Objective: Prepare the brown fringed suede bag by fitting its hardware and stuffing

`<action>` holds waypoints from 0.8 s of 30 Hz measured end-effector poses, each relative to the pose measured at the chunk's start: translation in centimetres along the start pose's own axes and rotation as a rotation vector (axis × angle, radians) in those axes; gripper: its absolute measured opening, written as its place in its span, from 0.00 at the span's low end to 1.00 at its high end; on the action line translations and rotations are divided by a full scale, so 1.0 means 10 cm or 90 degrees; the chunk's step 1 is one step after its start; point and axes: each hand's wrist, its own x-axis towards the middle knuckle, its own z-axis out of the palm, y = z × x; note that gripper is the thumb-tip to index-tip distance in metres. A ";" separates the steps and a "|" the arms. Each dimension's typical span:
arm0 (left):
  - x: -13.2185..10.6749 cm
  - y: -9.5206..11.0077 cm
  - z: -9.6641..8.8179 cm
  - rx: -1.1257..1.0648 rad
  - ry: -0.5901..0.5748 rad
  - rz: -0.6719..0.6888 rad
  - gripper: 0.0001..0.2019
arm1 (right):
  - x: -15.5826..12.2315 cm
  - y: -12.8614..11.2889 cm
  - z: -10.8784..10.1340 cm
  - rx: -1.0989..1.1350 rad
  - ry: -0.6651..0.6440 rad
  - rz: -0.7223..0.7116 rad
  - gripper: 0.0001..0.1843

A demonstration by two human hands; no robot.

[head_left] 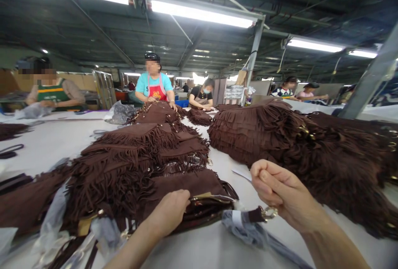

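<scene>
A dark brown fringed handbag (192,184) lies before me with its opening towards me. My left hand (172,211) is closed on the near edge of that opening, with the fingertips partly hidden. To the right, my right hand (276,186) is raised above the table, its fingers curled in a pinch. A thin pale strip (241,173) shows beside those fingers; whether they hold it is unclear. Just under this hand is a gold metal clasp (270,212) on a brown strap end. A strap wrapped in greyish plastic (245,229) runs from there across the white table.
Fringed brown bags lie in a pile on the left (124,153) and in a larger heap on the right (255,128). Clear plastic wrapping (107,231) is at the near left. Across the table a person in a red apron (157,88) handles bags. A metal post (370,78) rises at right.
</scene>
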 end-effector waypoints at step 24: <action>0.46 -0.64 0.05 -0.225 0.055 -0.038 0.14 | 0.24 0.99 0.36 -0.781 -0.294 -0.065 0.15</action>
